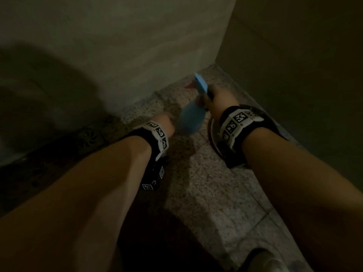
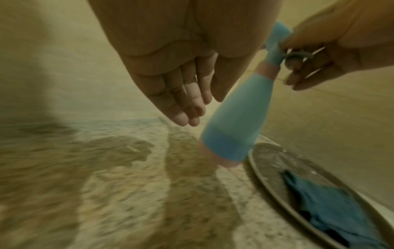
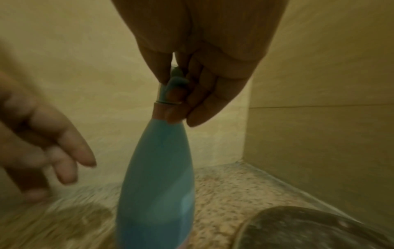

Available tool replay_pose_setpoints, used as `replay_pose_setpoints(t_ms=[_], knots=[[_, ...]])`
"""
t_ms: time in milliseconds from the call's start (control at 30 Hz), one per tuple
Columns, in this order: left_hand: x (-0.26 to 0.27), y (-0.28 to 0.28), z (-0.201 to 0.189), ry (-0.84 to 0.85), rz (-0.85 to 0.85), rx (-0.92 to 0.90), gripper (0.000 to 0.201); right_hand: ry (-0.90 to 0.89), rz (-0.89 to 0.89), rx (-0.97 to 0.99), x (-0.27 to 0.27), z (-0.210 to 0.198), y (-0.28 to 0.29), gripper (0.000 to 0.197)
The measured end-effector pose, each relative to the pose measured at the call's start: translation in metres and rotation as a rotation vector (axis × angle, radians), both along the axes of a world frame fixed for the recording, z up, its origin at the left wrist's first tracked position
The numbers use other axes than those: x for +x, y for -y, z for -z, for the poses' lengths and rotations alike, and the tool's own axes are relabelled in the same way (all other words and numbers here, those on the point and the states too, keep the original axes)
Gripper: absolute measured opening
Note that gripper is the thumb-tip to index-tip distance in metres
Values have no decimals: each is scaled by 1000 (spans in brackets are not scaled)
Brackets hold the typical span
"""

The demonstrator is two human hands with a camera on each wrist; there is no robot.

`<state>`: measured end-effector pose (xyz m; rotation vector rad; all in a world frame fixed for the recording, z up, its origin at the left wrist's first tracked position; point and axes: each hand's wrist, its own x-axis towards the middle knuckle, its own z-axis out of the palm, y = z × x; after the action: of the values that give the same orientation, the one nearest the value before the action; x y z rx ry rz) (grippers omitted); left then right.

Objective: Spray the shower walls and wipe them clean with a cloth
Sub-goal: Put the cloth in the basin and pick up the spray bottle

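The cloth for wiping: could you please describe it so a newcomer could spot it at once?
Start at the corner where the two shower walls meet the speckled floor. A round metal tray lies there along the right-hand wall. The cloth is the crumpled blue heap in it, soft and dull beside the smooth blue spray bottle.

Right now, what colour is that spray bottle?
Light blue, with a pinkish neck band; the spray bottle shows best in the left wrist view.

Down in the corner where two walls meet, the spray bottle hangs above the floor, right hand at its neck, left hand just beside it. Right of the bottle, a cloth lies in a round tray.
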<state>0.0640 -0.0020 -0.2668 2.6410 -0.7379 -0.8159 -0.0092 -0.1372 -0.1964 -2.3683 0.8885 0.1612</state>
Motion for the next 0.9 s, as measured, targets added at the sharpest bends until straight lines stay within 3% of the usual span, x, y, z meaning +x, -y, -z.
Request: replay_pose_setpoints(t_ms=[100,367,667,900], knots=[[-13,31,0,-72,69,-12,42,70,70,-6,-20,-3,21,22],[-52,104,12,-153,164,-156,52,139,236,-29,-68,-3,85,28],[-66,134,28,-150,103,-236,51,156,415,9,-88,22,139,29],[-61,136,42,-278,63,-187,53,140,471,49,-81,39,157,34]])
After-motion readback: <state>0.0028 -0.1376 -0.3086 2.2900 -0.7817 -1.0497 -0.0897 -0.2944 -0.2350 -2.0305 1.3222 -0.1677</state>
